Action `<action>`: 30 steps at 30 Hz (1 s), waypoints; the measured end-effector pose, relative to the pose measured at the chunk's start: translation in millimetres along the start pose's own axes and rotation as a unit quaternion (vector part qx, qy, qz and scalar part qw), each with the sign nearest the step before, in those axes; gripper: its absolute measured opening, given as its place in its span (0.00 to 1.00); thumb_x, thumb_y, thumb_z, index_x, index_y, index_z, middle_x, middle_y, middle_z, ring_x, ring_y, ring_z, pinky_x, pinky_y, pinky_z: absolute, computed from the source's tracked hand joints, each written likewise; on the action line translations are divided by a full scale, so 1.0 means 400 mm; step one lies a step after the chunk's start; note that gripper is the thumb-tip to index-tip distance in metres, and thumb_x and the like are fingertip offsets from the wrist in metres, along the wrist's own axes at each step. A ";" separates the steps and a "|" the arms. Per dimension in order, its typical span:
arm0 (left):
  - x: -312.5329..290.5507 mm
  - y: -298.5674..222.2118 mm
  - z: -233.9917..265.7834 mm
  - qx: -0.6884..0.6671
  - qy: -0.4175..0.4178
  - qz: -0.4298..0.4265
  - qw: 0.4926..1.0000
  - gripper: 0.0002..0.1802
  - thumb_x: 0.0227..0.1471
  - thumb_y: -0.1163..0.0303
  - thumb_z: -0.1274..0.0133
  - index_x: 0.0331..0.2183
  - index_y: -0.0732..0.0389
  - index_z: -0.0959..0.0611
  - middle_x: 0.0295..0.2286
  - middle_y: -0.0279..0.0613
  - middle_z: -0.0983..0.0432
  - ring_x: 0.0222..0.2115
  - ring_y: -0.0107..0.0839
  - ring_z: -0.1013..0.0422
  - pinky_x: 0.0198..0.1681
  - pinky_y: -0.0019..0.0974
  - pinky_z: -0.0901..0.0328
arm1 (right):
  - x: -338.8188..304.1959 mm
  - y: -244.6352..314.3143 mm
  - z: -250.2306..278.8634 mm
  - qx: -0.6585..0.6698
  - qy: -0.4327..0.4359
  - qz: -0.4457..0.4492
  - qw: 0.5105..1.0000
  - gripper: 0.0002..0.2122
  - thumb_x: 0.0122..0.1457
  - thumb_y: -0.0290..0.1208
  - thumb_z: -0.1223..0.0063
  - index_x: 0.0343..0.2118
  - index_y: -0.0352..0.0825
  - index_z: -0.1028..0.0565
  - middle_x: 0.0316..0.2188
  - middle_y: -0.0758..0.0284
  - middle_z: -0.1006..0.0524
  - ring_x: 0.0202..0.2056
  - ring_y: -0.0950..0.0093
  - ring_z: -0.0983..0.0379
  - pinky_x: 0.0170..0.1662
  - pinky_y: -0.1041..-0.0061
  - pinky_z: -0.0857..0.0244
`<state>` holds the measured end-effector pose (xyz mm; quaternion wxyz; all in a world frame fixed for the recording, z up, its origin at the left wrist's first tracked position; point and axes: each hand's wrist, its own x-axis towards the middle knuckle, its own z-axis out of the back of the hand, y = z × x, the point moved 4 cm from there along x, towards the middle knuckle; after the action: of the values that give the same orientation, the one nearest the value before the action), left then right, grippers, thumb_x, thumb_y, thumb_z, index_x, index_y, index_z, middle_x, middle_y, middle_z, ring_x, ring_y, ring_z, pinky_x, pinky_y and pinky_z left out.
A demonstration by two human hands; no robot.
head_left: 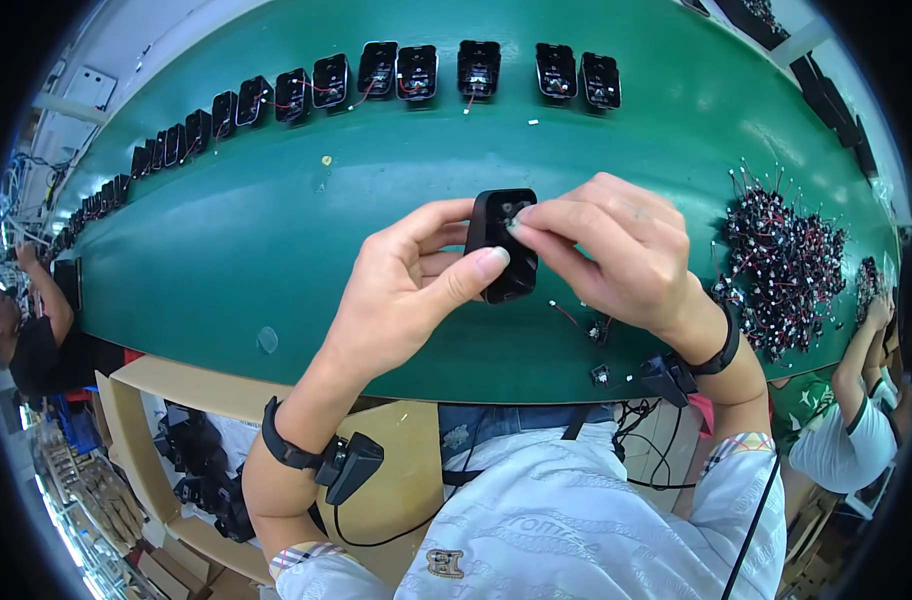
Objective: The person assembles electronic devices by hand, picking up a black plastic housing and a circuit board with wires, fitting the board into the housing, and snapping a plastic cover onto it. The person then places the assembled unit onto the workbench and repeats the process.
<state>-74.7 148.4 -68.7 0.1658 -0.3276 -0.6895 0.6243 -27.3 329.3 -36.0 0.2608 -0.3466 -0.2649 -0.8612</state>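
A black rounded plastic housing (pixel 498 280) is held up over the green table. My left hand (pixel 401 275) is closed round its left side, with the thumb lying across its front. At its upper right edge, my right hand (pixel 611 245) pinches with thumb and forefinger against the housing's face. Whatever sits between those fingertips is too small and covered to make out. Below my right hand, a small part with a red and black wire (pixel 598 331) lies on the table, and another small part (pixel 601 375) is close to the front edge.
Black housings (pixel 416 72) with red wires stand in a long curved row along the far side of the green table (pixel 396 155). A heap of wired small parts (pixel 784 262) lies at the right. An open cardboard box (pixel 126 420) holds black pieces at lower left. Other people work at both sides.
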 end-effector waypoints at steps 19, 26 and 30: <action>-0.009 -0.002 -0.025 0.062 -0.019 -0.082 0.994 0.38 0.52 0.68 0.39 0.60 0.71 0.34 0.37 0.37 0.25 0.33 0.23 0.30 0.37 0.28 0.34 | -0.020 -0.026 -0.012 0.141 0.044 -0.084 0.985 0.14 0.50 0.25 0.33 0.41 0.33 0.17 0.28 0.64 0.25 0.29 0.70 0.27 0.31 0.74 0.33; -0.018 0.004 0.016 -0.067 0.071 0.034 0.995 0.39 0.47 0.42 0.50 0.47 0.70 0.23 0.31 0.40 0.24 0.26 0.25 0.32 0.31 0.28 0.39 | 0.013 -0.006 0.029 0.149 0.069 -0.048 0.985 0.21 0.46 0.30 0.30 0.46 0.38 0.18 0.41 0.63 0.24 0.39 0.66 0.26 0.37 0.72 0.32; -0.025 0.023 0.015 -0.118 0.084 0.044 0.989 0.38 0.52 0.40 0.55 0.46 0.69 0.21 0.29 0.41 0.23 0.22 0.25 0.34 0.26 0.30 0.41 | 0.001 0.001 0.017 0.180 0.134 0.022 0.974 0.22 0.41 0.28 0.29 0.44 0.43 0.17 0.44 0.63 0.24 0.40 0.68 0.26 0.37 0.74 0.32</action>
<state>-69.1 137.4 -77.0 0.1557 -0.4258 -0.7269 0.5159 -24.3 333.5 -31.2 0.3708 -0.1807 -0.3708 -0.8321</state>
